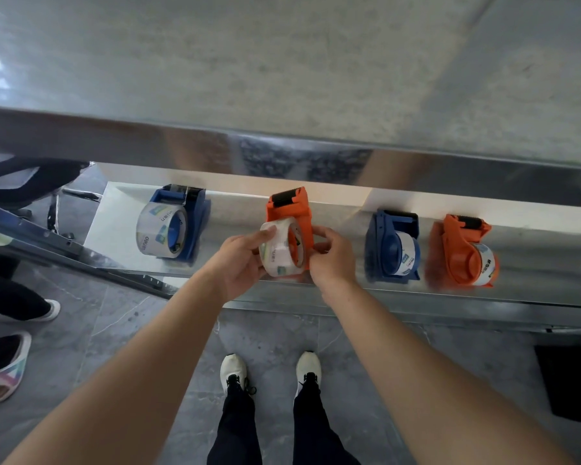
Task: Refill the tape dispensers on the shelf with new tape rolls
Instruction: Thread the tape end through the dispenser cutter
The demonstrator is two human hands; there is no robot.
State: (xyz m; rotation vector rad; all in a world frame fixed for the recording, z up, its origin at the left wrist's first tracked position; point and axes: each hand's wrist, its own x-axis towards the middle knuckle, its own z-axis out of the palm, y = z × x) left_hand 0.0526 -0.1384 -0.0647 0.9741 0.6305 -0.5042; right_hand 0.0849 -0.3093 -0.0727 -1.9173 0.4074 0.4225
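Observation:
Several tape dispensers lie in a row on a shiny metal shelf. The middle orange dispenser has a clear tape roll at its hub. My left hand grips that roll from the left, thumb on top. My right hand holds the orange dispenser's right side, fingers curled around its edge. At the left, a blue dispenser carries a clear roll. To the right lie another blue dispenser and an orange dispenser, each with a roll in it.
A metal rail of the upper shelf runs across just above the dispensers. Another person's slippered feet stand at the left on the grey tiled floor. My own white shoes are below the shelf edge. A dark mat lies at the right.

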